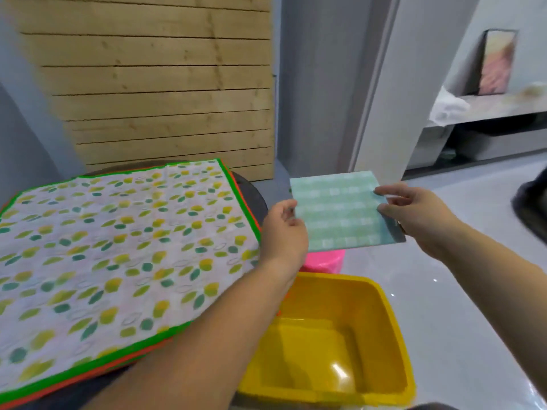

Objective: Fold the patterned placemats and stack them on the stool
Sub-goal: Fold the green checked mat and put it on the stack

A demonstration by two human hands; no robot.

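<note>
Folded pale-green checked placemat held flat in the air, just above a pink plastic stool, pinched at its left edge by the left hand and at its right edge by the right hand. Nearer, a yellow plastic tub; leftward, leaf-patterned placemats stacked on a dark table.

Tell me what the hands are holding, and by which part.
Both hold the green checked placemat: the left hand pinches its left edge, and the right hand pinches its right edge.
</note>
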